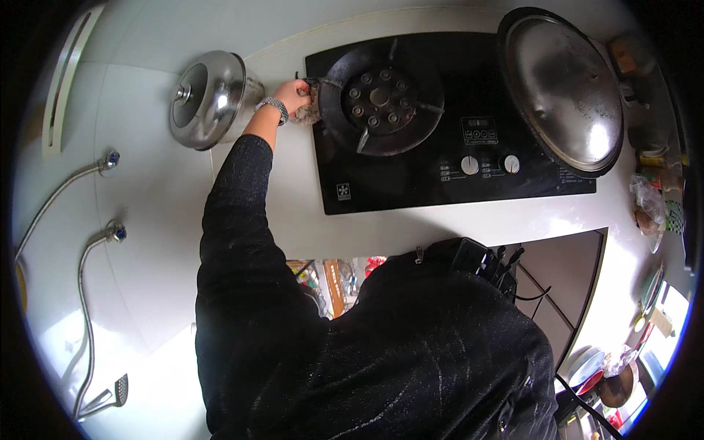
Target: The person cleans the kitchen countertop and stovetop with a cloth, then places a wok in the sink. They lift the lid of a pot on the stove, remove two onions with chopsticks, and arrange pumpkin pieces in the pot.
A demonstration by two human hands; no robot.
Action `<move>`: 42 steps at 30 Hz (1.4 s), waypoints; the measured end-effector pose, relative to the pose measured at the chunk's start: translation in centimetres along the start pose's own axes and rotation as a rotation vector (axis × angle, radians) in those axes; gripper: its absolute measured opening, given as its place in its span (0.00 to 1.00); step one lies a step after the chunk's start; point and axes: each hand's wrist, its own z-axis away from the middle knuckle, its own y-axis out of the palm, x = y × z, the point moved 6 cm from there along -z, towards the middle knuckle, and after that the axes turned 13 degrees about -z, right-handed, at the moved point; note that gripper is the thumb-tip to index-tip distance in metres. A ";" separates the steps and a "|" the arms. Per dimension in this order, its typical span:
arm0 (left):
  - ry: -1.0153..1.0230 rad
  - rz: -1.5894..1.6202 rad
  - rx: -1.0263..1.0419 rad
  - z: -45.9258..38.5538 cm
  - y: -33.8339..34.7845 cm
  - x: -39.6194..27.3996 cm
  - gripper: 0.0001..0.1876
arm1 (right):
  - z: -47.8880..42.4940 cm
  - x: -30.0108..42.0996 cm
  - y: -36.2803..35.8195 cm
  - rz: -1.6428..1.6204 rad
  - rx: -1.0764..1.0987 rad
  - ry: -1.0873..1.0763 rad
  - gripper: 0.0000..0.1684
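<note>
My left hand (292, 97), with a metal watch band (276, 110) on the wrist, grips a grey-brown cloth or scouring pad (308, 113). It presses at the left edge of a black glass gas cooktop (385, 190), beside the round pan support (335, 129) of the left burner (379, 97). My fingers partly hide the pad. Close by on the left stands a steel pot with a shiny domed lid (225, 102). My right hand is out of view.
A large domed wok lid (561, 88) covers the cooktop's right side, behind two control knobs (469, 165). Bags and small goods (649, 198) line the right counter. Two metal hoses (82, 275) run along the left wall. A black cable (586, 407) hangs at lower right.
</note>
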 end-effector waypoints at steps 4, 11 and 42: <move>0.068 0.022 0.018 4.9 5.4 3.5 0.21 | -3.0 1.1 -1.1 0.249 0.079 0.008 0.12; 0.400 -0.150 -0.142 17.5 8.6 0.1 0.08 | -4.5 13.2 -3.6 -0.061 0.063 0.069 0.15; 0.639 -0.296 -0.577 22.1 19.4 -18.8 0.21 | -4.5 16.8 -4.1 -0.277 0.036 0.124 0.11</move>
